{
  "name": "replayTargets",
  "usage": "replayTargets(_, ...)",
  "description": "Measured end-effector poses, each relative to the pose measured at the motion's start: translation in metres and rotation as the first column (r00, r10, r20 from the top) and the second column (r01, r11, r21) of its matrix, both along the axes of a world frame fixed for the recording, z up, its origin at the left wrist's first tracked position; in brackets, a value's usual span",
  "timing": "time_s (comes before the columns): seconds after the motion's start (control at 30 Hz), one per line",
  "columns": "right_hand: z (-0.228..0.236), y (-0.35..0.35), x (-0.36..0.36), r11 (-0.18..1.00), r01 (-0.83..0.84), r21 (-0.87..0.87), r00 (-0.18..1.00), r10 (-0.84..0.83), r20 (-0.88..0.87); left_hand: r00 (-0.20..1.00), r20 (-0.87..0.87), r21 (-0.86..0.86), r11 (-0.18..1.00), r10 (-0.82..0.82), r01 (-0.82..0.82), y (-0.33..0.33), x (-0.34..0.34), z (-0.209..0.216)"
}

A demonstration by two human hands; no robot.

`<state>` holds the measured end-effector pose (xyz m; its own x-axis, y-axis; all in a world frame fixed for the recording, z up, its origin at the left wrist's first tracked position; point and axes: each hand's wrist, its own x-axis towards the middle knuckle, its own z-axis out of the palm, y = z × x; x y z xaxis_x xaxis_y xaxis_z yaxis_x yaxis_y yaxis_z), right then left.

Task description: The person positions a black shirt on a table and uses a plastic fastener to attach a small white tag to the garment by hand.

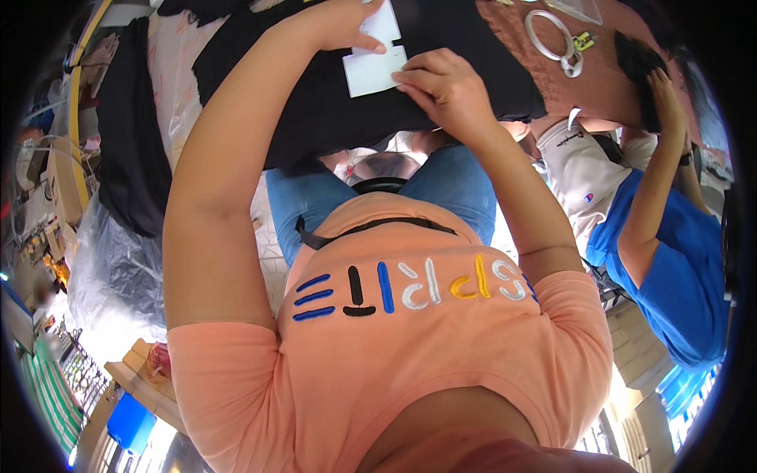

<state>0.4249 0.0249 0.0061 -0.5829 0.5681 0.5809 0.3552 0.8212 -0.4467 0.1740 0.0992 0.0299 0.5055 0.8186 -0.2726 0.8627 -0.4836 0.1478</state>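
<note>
A white notched piece of card or stiff paper [375, 75] lies on black cloth [315, 110] at the top of the view. A seam or gap runs across it; I cannot tell whether it is one piece or two. My left hand [347, 25] rests over its upper part, thumb stretched out onto the white surface and apart from the finger; some fingers are cut off by the picture's edge. At the lower right corner of the card, my right hand [448, 85] pinches its edge between thumb and fingers.
Brown cloth [516, 47] lies to the right, bearing a white ring [548, 35] with a yellow tag. A co-worker in a blue shirt [670, 260] sits at the right, a hand on dark cloth [639, 67]. More black fabric [130, 134] and a clear plastic bag [114, 272] are at the left.
</note>
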Motion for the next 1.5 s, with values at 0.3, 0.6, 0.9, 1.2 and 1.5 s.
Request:
replayTargets(0.3,0.054,0.083,0.056,0.983,0.174,-0.059,0.984,-0.172,0.042,0.98,0.016,-0.096,0.976,0.196,-0.194,-0.025,0.004,0.023)
replayTargets(0.6,0.043,0.255,0.18,0.789,0.613,-0.047,0.707,-0.52,0.48,0.967,0.048,-0.155,0.958,0.25,-0.24,-0.024,0.012,0.027)
replayTargets(0.9,0.036,0.278,0.189,0.819,0.553,-0.151,0.673,-0.332,0.661,0.968,0.073,-0.145,0.962,0.242,-0.23,-0.024,0.009,0.024)
replayTargets(1.2,0.045,0.295,0.177,0.761,0.519,-0.389,0.696,-0.112,0.709,0.974,0.062,-0.117,0.971,0.216,-0.208,-0.023,0.008,0.021)
replayTargets(1.5,0.03,0.301,0.165,0.884,0.464,0.055,0.379,-0.254,0.89,0.973,0.015,-0.105,0.968,0.232,-0.229,-0.028,0.005,0.024)
